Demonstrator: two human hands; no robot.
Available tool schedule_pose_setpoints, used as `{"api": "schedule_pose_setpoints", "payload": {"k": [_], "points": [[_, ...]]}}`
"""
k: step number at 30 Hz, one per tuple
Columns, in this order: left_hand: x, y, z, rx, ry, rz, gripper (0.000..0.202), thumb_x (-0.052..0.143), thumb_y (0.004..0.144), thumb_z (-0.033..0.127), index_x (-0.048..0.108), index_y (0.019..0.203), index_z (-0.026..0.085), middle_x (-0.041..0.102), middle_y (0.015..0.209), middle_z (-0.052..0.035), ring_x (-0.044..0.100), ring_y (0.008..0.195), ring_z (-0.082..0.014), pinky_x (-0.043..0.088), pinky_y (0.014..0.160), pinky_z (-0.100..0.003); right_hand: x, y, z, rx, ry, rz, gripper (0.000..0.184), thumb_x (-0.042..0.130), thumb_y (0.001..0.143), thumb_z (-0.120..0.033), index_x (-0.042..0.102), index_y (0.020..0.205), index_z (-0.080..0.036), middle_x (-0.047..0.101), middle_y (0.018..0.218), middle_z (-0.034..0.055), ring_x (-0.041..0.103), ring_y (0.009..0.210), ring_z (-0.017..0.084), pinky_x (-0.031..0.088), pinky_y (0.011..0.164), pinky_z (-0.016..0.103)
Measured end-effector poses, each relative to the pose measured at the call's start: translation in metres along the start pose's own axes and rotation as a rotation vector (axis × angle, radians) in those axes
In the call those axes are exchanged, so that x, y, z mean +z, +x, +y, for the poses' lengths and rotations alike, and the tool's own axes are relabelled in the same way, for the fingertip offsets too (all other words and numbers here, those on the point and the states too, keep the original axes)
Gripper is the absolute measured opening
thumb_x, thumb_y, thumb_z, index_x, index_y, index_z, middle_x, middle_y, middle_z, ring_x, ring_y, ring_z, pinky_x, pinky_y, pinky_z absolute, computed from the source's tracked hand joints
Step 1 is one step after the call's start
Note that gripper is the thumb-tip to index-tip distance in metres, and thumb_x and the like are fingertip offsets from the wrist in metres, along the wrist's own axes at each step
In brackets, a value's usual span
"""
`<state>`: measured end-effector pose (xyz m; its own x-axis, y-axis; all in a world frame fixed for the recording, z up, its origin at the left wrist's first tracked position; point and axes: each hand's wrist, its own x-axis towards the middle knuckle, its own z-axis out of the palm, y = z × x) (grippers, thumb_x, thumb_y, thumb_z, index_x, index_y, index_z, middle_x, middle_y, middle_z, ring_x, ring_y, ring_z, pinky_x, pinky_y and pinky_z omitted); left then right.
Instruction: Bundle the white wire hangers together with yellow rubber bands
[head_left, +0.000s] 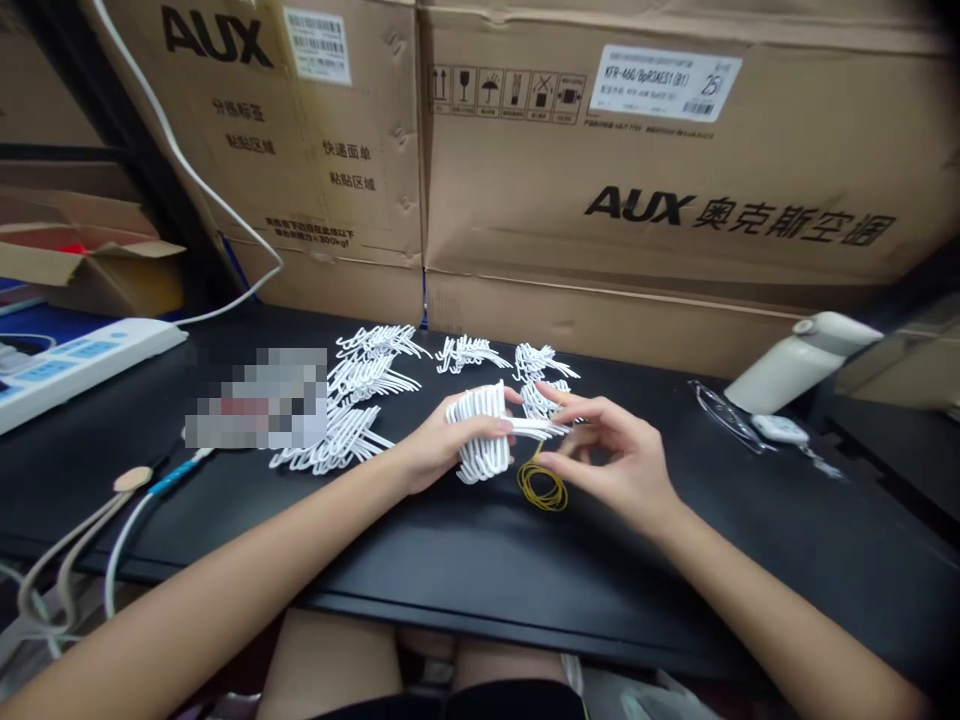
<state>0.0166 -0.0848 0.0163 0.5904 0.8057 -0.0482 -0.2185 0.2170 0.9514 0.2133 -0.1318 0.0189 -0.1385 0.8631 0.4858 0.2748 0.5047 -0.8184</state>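
White hook bundle (481,440) is grasped by the left hand (442,440) above the tabletop (420,555); the right hand's (619,455) grip I cannot tell. Yellow elastic bands (546,497) are near; loose hook piles (371,378), then AUX cartons (510,190), block the back.

A black table (435,565) bears white hooks (341,440) and a bottle (780,370).

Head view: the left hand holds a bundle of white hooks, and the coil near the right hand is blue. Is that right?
Not quite: the head view shows that the coil near the right hand is yellow, not blue. The left hand does hold a bundle of white hooks.
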Motion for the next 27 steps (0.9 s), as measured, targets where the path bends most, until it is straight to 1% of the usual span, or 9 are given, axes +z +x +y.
{"api": "schedule_pose_setpoints", "payload": {"k": [4,7,10,13,15,18,22,24,27], "points": [[0.005,-0.003,-0.001,0.097,0.11,-0.064,0.034,0.072,0.068,0.025,0.062,0.1,0.017,0.065,0.081,-0.0015,0.06,0.069,-0.014,0.046,0.066,-0.024,0.006,0.001,0.001,-0.239,-0.226,-0.034,0.026,0.073,0.071,-0.024,0.063,0.094,-0.021,0.063,0.114,0.0112,0.064,0.074,0.017,0.053,0.054,0.027],[0.007,-0.005,-0.001,0.181,0.187,-0.036,0.033,0.073,0.068,0.026,0.064,0.098,0.016,0.065,0.083,-0.0014,0.058,0.07,-0.0134,0.045,0.068,-0.023,0.012,0.003,0.0,-0.251,-0.231,0.007,0.016,0.07,0.073,-0.022,0.065,0.088,-0.021,0.062,0.095,0.0078,0.062,0.081,0.018,0.054,0.059,0.028],[0.007,-0.005,-0.001,0.226,0.21,0.0,0.034,0.074,0.068,0.027,0.064,0.098,0.016,0.063,0.083,-0.0009,0.058,0.071,-0.0129,0.046,0.067,-0.022,0.02,0.001,0.003,-0.01,-0.047,-0.027,0.012,0.071,0.072,-0.025,0.063,0.078,-0.018,0.059,0.078,0.0039,0.059,0.067,0.014,0.049,0.047,0.023],[0.005,-0.004,-0.002,0.249,0.22,0.039,0.036,0.074,0.067,0.027,0.064,0.099,0.016,0.065,0.086,-0.0025,0.06,0.076,-0.0151,0.047,0.069,-0.023,0.028,-0.001,0.008,0.369,0.357,-0.224,0.022,0.072,0.072,-0.033,0.058,0.079,-0.017,0.056,0.065,-0.0007,0.058,0.056,0.012,0.048,0.042,0.021],[0.005,-0.003,-0.003,0.28,0.208,0.079,0.036,0.075,0.066,0.027,0.064,0.099,0.015,0.067,0.093,-0.0052,0.062,0.085,-0.0186,0.049,0.075,-0.026,0.029,0.0,0.01,0.569,0.605,-0.337,0.025,0.07,0.074,-0.035,0.055,0.08,-0.016,0.056,0.064,-0.0016,0.06,0.056,0.012,0.047,0.04,0.019],[0.004,0.0,-0.002,0.278,0.138,0.142,0.039,0.072,0.069,0.028,0.061,0.103,0.015,0.069,0.093,-0.007,0.065,0.087,-0.0213,0.049,0.079,-0.031,0.026,0.001,0.01,0.725,0.884,-0.378,0.026,0.065,0.079,-0.039,0.053,0.076,-0.016,0.056,0.069,-0.0008,0.06,0.061,0.01,0.044,0.039,0.015],[0.003,0.001,0.002,0.225,0.024,0.228,0.04,0.07,0.071,0.027,0.057,0.107,0.015,0.07,0.072,-0.0031,0.067,0.07,-0.0189,0.051,0.069,-0.029,0.022,0.0,0.008,0.665,0.944,-0.271,0.021,0.071,0.075,-0.026,0.051,0.074,-0.018,0.054,0.065,-0.0044,0.048,0.05,0.004,0.036,0.037,0.01],[0.003,0.001,0.003,0.197,-0.025,0.247,0.04,0.069,0.07,0.026,0.057,0.106,0.015,0.069,0.067,-0.0023,0.066,0.064,-0.0171,0.05,0.064,-0.026,0.025,-0.003,0.01,0.562,0.797,-0.182,0.018,0.072,0.074,-0.022,0.054,0.073,-0.019,0.052,0.061,-0.0054,0.043,0.044,0.003,0.034,0.035,0.011],[0.005,0.001,0.004,0.11,-0.103,0.228,0.039,0.066,0.071,0.026,0.058,0.106,0.013,0.068,0.065,-0.003,0.065,0.059,-0.0155,0.05,0.06,-0.024,0.031,-0.007,0.016,0.39,0.49,-0.065,0.013,0.067,0.078,-0.031,0.065,0.082,-0.019,0.054,0.07,-0.0004,0.046,0.045,0.006,0.038,0.033,0.016]]}}
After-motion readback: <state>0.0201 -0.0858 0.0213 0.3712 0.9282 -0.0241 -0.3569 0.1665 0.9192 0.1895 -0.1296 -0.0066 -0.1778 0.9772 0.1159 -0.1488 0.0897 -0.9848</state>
